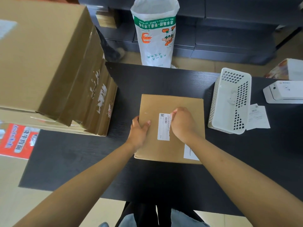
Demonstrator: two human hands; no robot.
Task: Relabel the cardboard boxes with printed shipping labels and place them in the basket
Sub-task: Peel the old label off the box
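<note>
One cardboard box (164, 148), one label (164, 128), two hands, one basket (229, 102).

Head cam, wide-angle, looks fwd/down over black table (164, 79), close above forearms; single view.

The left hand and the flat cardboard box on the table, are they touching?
Touching. The head view shows the left hand gripping the left edge of the cardboard box, thumb lying on its top face, with no gap between them.
</note>
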